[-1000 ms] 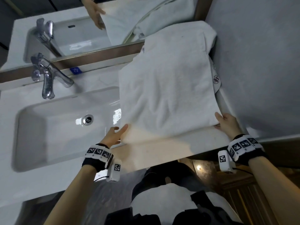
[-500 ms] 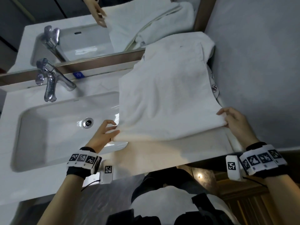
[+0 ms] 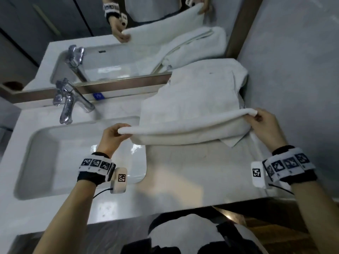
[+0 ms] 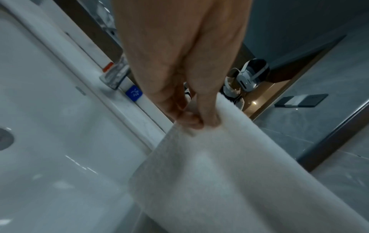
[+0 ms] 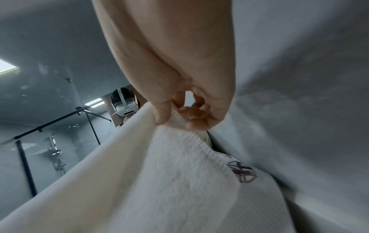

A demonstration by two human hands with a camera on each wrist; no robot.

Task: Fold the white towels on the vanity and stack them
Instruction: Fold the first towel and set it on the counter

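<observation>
I pinch the near edge of the white towel at its two corners, left hand and right hand, lifted above the vanity. It sags between them: soft, light, best gripped at corners. Only the right wrist view shows an inked mark just below my fingers.

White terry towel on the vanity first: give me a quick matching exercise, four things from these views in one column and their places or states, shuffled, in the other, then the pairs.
Things:
1. white terry towel
2. left hand
3. right hand
4. chrome metal faucet

States or places:
A. stands behind the white sink basin, below the mirror
B. pinches the towel's corner beside the grey wall
C. near edge lifted off the counter
D. pinches the towel's corner over the basin

Pairs: 1-C, 2-D, 3-B, 4-A
</observation>
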